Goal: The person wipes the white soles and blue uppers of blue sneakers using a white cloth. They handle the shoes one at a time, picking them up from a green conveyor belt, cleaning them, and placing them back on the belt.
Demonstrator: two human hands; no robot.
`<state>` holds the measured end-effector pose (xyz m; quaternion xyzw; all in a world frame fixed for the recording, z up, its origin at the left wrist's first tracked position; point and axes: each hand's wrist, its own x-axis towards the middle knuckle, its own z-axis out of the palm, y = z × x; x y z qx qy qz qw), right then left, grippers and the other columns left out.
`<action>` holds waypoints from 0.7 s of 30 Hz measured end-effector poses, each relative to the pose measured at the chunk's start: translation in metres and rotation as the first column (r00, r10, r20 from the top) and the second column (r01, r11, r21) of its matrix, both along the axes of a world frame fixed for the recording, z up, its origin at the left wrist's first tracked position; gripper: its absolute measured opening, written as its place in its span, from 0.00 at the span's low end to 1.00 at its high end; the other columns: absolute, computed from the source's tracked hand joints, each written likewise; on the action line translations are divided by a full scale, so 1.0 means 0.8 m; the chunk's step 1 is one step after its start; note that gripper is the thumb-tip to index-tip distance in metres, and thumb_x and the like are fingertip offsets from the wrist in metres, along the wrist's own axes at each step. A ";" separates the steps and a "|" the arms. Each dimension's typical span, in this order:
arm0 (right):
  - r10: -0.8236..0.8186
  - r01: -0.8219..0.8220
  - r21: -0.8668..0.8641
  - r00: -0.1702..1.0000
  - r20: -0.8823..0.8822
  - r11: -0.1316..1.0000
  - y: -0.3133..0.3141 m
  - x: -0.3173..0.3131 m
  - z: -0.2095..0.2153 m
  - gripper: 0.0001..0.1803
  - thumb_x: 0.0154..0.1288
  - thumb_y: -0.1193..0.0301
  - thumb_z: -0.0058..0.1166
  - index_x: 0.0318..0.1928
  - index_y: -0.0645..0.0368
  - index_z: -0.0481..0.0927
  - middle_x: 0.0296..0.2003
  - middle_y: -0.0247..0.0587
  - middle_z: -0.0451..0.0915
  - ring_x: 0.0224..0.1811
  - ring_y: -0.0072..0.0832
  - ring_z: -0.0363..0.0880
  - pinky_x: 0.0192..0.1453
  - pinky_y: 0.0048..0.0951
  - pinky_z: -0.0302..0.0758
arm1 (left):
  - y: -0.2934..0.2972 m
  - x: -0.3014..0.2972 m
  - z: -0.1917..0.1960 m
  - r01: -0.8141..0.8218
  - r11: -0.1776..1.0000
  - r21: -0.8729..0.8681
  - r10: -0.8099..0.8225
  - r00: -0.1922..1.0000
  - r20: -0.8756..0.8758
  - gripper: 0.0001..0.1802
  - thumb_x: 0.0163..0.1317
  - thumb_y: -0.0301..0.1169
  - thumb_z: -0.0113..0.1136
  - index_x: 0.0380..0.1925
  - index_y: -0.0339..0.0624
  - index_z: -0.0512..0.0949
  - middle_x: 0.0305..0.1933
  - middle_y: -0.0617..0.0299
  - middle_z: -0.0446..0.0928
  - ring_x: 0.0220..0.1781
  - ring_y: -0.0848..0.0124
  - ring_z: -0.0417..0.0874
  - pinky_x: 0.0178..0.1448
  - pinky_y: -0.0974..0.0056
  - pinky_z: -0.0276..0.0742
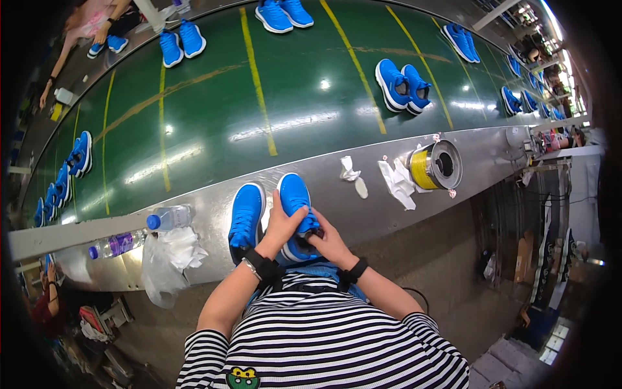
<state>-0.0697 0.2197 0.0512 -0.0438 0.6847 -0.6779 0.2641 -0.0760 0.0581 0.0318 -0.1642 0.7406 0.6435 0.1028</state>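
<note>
A blue sneaker (293, 192) with a white sole is held between both hands in front of my body, its toe pointing away from me. My left hand (280, 225) is closed on its left side, thumb across the laces. At the ankle opening, my right hand (328, 243) grips the collar and tongue area; some of its fingertips are hidden inside or behind the shoe. Just left of it another blue sneaker (244, 214) stands on the metal ledge (337, 201), touched by neither hand's visible fingers.
A green conveyor belt (207, 110) with yellow lines carries pairs of blue sneakers (403, 86). On the ledge lie a can with a yellow band (435, 166), crumpled white paper (396, 184), plastic bottles (170, 218) and a clear bag (160, 269). Another person's arm (61, 58) is at the far left.
</note>
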 end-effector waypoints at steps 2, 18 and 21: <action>0.155 -0.143 0.120 0.983 -0.103 0.982 0.031 -0.008 -0.001 0.25 0.54 0.73 0.56 0.55 0.60 0.68 0.51 0.43 0.70 0.54 0.29 0.68 0.55 0.27 0.66 | -0.002 0.002 -0.014 -0.018 0.991 0.130 0.012 0.999 0.048 0.56 0.43 0.43 0.64 0.62 0.24 0.41 0.59 0.29 0.55 0.64 0.47 0.58 0.66 0.59 0.54; -0.126 0.169 0.394 0.983 -0.133 0.904 0.141 -0.067 -0.022 0.08 0.64 0.69 0.46 0.33 0.61 0.72 0.23 0.34 0.70 0.22 0.22 0.69 0.27 0.22 0.66 | -0.003 0.066 0.145 0.394 0.869 0.300 -0.487 0.785 0.383 0.46 0.50 0.51 0.57 0.59 0.30 0.50 0.57 0.38 0.59 0.62 0.55 0.61 0.63 0.61 0.57; 0.003 -0.030 0.162 0.986 0.166 0.986 0.119 -0.044 0.071 0.08 0.66 0.70 0.42 0.34 0.61 0.71 0.23 0.29 0.70 0.21 0.13 0.69 0.24 0.16 0.66 | 0.013 0.064 0.149 0.368 0.896 0.250 -0.442 0.792 0.420 0.39 0.56 0.50 0.51 0.57 0.30 0.52 0.54 0.36 0.63 0.58 0.54 0.66 0.61 0.60 0.60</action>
